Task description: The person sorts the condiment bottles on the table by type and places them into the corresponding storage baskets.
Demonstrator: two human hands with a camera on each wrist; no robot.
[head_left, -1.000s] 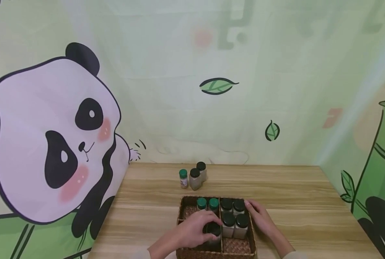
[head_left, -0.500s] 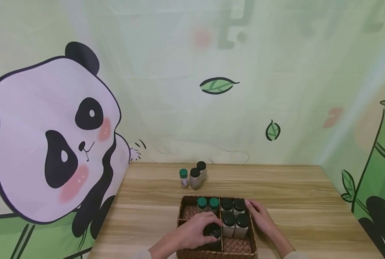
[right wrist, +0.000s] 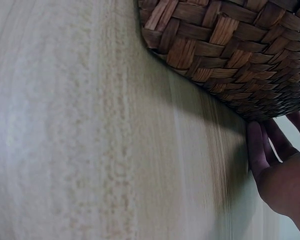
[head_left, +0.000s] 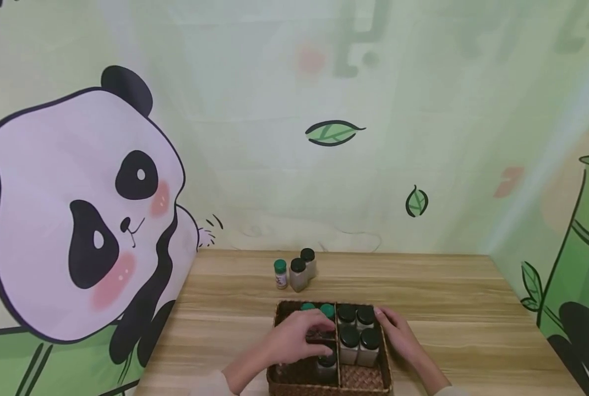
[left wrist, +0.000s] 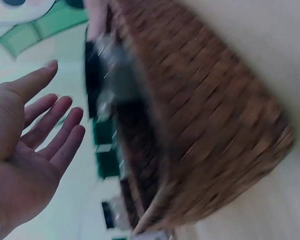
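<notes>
A brown woven basket (head_left: 324, 390) with compartments stands on the table. My left hand (head_left: 296, 338) is over its left side, fingers spread and holding nothing; the left wrist view shows its open palm (left wrist: 25, 160) beside the basket. Below the thumb, a black-capped jar (head_left: 327, 365) stands in the near left compartment, partly hidden. Several black-capped jars (head_left: 349, 344) fill much of the right compartment. Two green-capped jars (head_left: 327, 311) are at the back left, partly behind my hand. My right hand (head_left: 398, 333) rests against the basket's right wall, its fingers (right wrist: 257, 147) touching the weave.
Behind the basket, a small green-capped jar (head_left: 281, 275) and two black-capped jars (head_left: 298, 276) stand on the wooden table (head_left: 423, 280). A printed panda cloth (head_left: 255, 165) hangs behind the table's back edge.
My left hand has let go of the black-capped jar in the near left compartment and risen slightly, its fingers spreading. The jar stays there. My right hand has not moved.
</notes>
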